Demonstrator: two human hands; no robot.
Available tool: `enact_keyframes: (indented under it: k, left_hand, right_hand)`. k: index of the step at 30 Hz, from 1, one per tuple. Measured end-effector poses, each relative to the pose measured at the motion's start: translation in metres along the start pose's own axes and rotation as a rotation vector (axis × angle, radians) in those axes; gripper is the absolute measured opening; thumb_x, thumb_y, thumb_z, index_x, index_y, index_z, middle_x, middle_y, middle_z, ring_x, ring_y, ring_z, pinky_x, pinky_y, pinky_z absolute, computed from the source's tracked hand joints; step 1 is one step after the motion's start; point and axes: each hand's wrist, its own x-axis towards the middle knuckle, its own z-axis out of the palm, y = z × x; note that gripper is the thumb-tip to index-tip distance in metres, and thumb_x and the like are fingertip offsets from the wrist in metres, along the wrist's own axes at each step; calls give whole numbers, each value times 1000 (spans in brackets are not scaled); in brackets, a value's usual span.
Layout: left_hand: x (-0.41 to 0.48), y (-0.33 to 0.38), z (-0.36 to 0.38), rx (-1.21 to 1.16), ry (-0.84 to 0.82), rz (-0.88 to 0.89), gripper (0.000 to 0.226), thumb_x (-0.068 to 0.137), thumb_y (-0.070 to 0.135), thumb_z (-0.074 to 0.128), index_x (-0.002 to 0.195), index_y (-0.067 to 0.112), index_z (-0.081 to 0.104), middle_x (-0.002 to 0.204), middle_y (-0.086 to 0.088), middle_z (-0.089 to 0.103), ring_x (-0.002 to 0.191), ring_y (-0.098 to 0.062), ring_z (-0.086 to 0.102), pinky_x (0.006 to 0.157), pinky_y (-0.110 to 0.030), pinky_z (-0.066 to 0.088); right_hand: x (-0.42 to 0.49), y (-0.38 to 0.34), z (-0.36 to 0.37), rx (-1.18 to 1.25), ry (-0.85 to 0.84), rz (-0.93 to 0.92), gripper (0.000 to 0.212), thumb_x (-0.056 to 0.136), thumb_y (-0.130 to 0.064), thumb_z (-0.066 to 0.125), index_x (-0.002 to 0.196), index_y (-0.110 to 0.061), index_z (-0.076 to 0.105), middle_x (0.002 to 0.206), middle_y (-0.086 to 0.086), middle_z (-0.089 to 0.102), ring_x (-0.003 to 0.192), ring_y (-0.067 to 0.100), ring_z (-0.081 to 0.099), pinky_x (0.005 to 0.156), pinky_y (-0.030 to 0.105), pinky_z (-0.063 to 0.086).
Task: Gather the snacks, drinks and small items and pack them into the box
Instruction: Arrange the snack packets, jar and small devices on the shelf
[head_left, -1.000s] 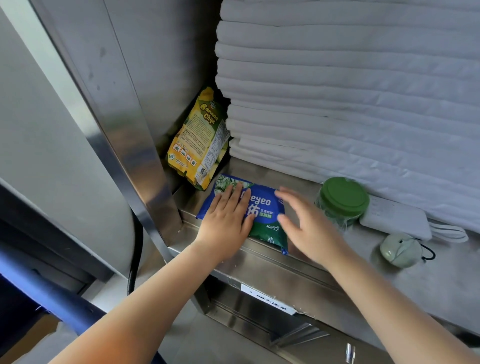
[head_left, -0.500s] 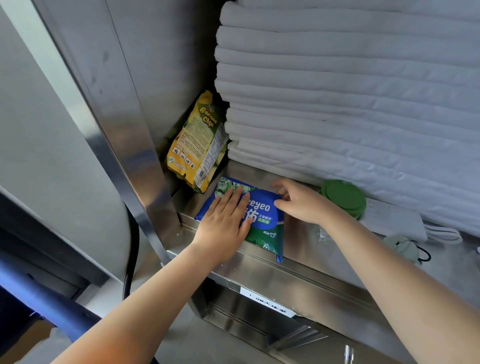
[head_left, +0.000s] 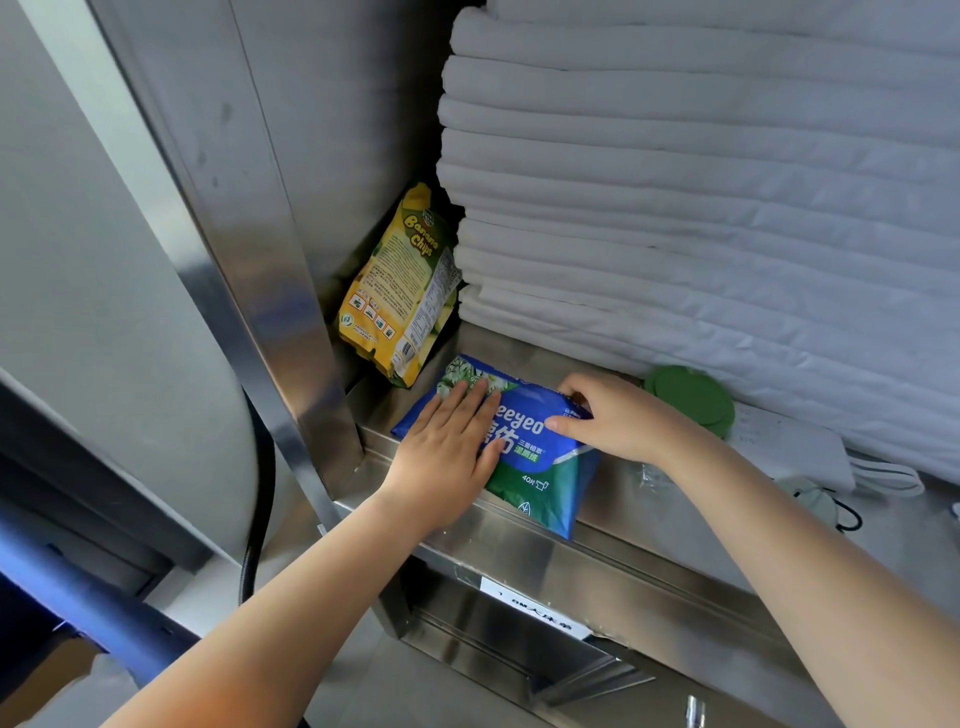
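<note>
A blue and green pack of wet wipes (head_left: 540, 467) lies flat on the steel shelf (head_left: 691, 540), its near end hanging over the front lip. My left hand (head_left: 449, 449) lies flat on its left half with straight fingers. My right hand (head_left: 618, 418) grips the pack's right edge, thumb on top and fingers curled behind it. A yellow bag of banana chips (head_left: 402, 291) leans upright in the back left corner. Behind my right wrist stands a clear container with a green lid (head_left: 693, 397). No box is in view.
A tall stack of folded white linen (head_left: 701, 197) fills the shelf's back. A white power strip (head_left: 789, 447) and a small pale green gadget (head_left: 813, 499) with a black cord lie at the right. A steel post (head_left: 270, 291) bounds the left.
My right hand came in from the right and closed on the pack's right edge. My left hand stayed flat on the pack. The view shifted slightly.
</note>
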Motion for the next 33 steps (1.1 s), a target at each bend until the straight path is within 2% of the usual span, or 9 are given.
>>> enact_keyframes:
  k: [2, 5, 8, 14, 18, 22, 26, 29, 33]
  left_hand:
    - [-1, 1, -1, 11, 8, 2, 58, 98, 48, 17, 150, 25, 6, 158, 6, 3, 143, -9, -5, 113, -25, -11]
    - [-1, 2, -2, 24, 7, 0, 58, 99, 48, 18, 150, 24, 6, 158, 5, 4, 144, -10, -4, 111, -23, -13]
    - [-1, 2, -3, 37, -5, -1, 58, 99, 48, 17, 150, 24, 5, 158, 6, 2, 144, -10, -5, 111, -24, -12]
    - [0, 2, -4, 28, -27, -10, 59, 98, 50, 16, 150, 25, 4, 158, 7, 1, 143, -9, -6, 111, -24, -12]
    - [-1, 3, -4, 37, -28, -24, 59, 98, 50, 17, 150, 25, 4, 158, 6, 2, 143, -9, -6, 111, -24, -12]
    - [0, 5, -4, 55, -25, -34, 59, 99, 48, 18, 150, 24, 3, 158, 5, 1, 144, -10, -6, 110, -24, -12]
    - [-1, 6, -5, 55, -25, -43, 59, 99, 48, 17, 150, 23, 2, 158, 5, 1, 144, -11, -6, 110, -24, -12]
    - [-1, 11, -6, 72, -26, -79, 59, 99, 47, 18, 151, 22, 4, 158, 4, 3, 144, -13, -3, 112, -26, -10]
    - [11, 15, -12, 69, -28, -88, 57, 98, 44, 25, 149, 20, 16, 156, 0, 16, 143, -17, 9, 115, -35, 3]
  right_hand:
    - [-5, 0, 1, -21, 11, 12, 18, 86, -38, 60, 97, -27, 51, 88, -15, 57, 78, 9, 55, 58, 21, 37]
    - [-9, 0, 8, -188, 68, -7, 29, 88, -42, 57, 107, -22, 50, 97, -5, 60, 85, 18, 56, 65, 30, 43]
    - [-9, 0, 11, -276, 103, 19, 41, 87, -52, 54, 109, -18, 50, 97, 1, 62, 84, 22, 57, 64, 32, 42]
    - [-18, 3, -1, -78, 43, 153, 62, 73, -63, 65, 119, -24, 49, 102, -5, 59, 83, 13, 53, 62, 27, 37]
    - [-27, 1, -4, 45, -14, 188, 85, 65, -56, 75, 135, -26, 37, 122, -5, 52, 104, 12, 54, 80, 25, 38]
    - [-37, -5, 9, 127, 109, 154, 82, 68, -38, 80, 136, -25, 35, 133, -1, 44, 98, 11, 54, 81, 24, 39]
    - [-44, -7, 22, 95, 238, 155, 75, 73, -28, 79, 136, -24, 39, 126, 2, 41, 93, 15, 54, 74, 22, 37]
    - [-45, -4, 22, 43, 285, 170, 60, 82, -24, 70, 134, -20, 42, 123, 6, 43, 91, 23, 58, 73, 26, 39]
    - [-45, -2, 25, -140, 342, 96, 32, 95, -21, 51, 125, -9, 51, 116, 12, 48, 91, 28, 57, 79, 31, 41]
